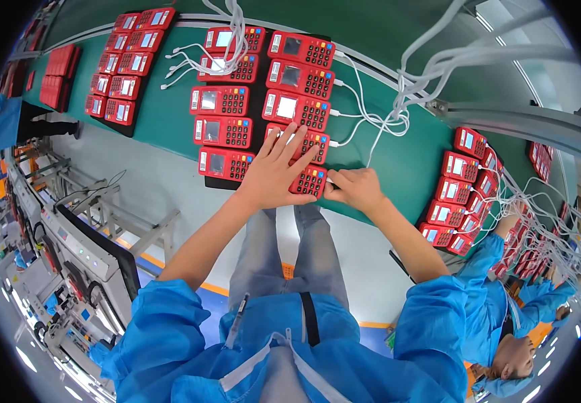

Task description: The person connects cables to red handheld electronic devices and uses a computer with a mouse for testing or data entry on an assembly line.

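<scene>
Two columns of red handheld card terminals with small screens and keypads lie in front of me on black mats. My left hand lies spread and flat over the nearest terminals of the right column. It covers much of the front terminal and part of the terminal behind it. At the front terminal's right end, my right hand is closed in a pinch on a white cable; its plug is hidden by the fingers. Other white cables are plugged into the right ends of the terminals farther back.
A loose bundle of white cables hangs over the far left terminals. More red terminals stand in rows at left, and wired ones at right. The green bench has a metal rail behind. A co-worker in blue is at right.
</scene>
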Demonstrator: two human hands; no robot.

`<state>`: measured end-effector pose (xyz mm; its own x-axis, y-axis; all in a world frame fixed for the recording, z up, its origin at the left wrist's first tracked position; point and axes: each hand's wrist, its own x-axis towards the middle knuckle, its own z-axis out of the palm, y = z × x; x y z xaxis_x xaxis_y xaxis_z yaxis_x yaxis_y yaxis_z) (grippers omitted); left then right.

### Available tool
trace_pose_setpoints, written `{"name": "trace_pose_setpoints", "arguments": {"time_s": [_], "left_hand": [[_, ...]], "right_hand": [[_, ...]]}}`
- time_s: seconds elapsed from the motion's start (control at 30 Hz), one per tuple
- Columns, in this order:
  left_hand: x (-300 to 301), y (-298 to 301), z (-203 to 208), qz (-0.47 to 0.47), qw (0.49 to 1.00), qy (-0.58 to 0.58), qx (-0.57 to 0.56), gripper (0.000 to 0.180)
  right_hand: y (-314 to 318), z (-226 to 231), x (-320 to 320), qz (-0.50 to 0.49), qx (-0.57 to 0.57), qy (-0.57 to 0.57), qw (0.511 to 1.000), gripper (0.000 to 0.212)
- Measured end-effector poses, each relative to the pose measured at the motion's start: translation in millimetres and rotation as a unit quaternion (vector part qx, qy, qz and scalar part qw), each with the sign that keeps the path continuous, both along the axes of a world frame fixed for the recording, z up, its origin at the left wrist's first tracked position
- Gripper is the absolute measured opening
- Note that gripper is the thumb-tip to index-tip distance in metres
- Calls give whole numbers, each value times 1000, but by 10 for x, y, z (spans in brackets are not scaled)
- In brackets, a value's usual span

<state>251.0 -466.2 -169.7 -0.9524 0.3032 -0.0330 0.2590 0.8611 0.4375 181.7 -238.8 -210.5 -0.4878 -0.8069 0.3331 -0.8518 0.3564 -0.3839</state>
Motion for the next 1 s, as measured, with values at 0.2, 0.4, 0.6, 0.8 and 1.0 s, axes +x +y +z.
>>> {"name": "trace_pose_setpoints", "arguments": {"time_s": [0.2, 0.4, 0.6, 0.8, 1.0], "left_hand": [[2, -20, -33, 0, 1000, 6, 1, 87], [5, -44, -44, -5, 1000, 9, 1, 89], [27, -26, -60, -55, 998, -11, -35, 87], [42, 20, -141, -43, 998, 22, -49, 83], [47, -31, -85, -41, 997, -2, -62, 83]], "right_hand": [[31, -67, -20, -9, -4, -29, 1000, 14], [36, -52, -30, -1, -5, -28, 1000, 13], [-34, -15, 26, -25, -15, -8, 1000, 14], [23, -52, 46, -24, -4, -19, 1000, 16], [161, 159, -44, -168, 56, -46, 983, 16]]}}
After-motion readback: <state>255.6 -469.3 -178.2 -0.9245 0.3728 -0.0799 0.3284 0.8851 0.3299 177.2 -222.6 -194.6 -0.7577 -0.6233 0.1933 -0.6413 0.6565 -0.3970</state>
